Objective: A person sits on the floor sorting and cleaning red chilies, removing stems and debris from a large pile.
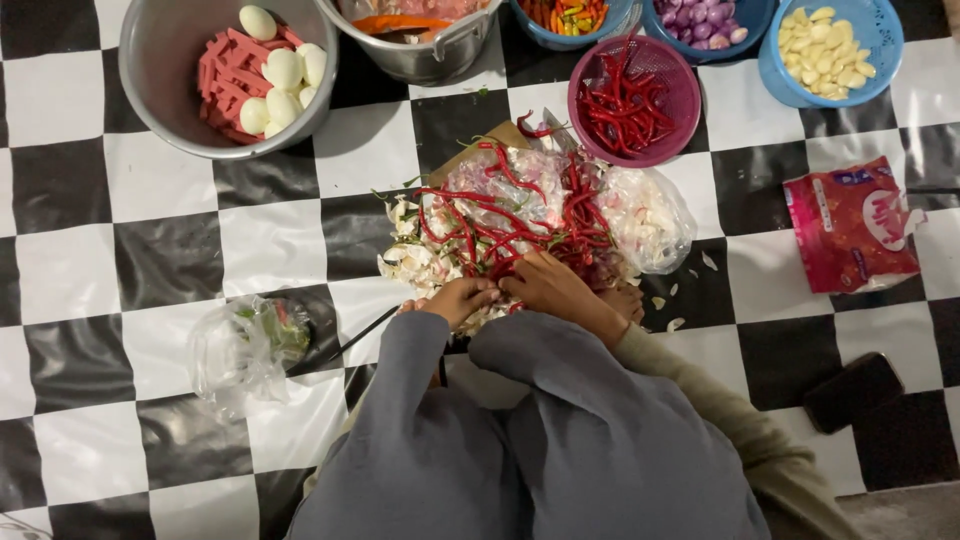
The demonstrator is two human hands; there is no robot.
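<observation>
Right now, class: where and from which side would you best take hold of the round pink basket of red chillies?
Probably by the pink basket's near rim, coming from the person's side over the chilli pile. The rim is bare and open all round, but blue baskets crowd its far edge, and both hands, left hand and right hand, sit on the near side.

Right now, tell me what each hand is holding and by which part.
Both the left hand and right hand rest at the near edge of the red chilli pile. Fingers are curled under; whether either grips a chilli, or where, cannot be told.
</observation>
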